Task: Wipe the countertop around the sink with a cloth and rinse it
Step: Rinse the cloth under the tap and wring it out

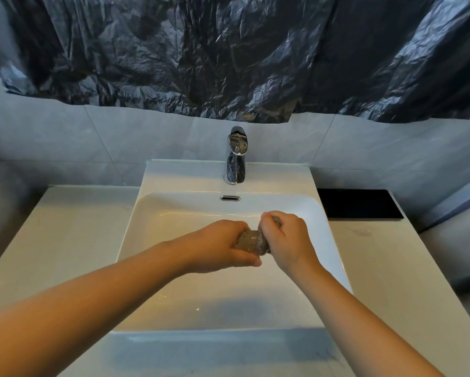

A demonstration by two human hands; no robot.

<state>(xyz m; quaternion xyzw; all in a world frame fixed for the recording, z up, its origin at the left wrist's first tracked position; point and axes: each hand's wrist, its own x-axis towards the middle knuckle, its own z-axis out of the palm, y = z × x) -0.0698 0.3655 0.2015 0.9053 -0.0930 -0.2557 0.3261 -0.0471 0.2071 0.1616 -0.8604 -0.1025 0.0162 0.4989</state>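
Right now both hands work the cloth (251, 240) over the sink (179, 178) basin, approx. dead centre of view. L hand (220, 246) curls its fingers round the cloth's 9 o'clock end, thumb underneath; R hand (285, 238) is a tight fist clamped on the 3 o'clock end. Looks like wringing, i.e. the rinse step, prob. late in the task. The faucet (236, 159) at 12 o'clock shows no stream. Next move likely needs a firmer counter-twist, w/ cloth held over the basin so drips miss the countertop (65, 240) at 9 o'clock.
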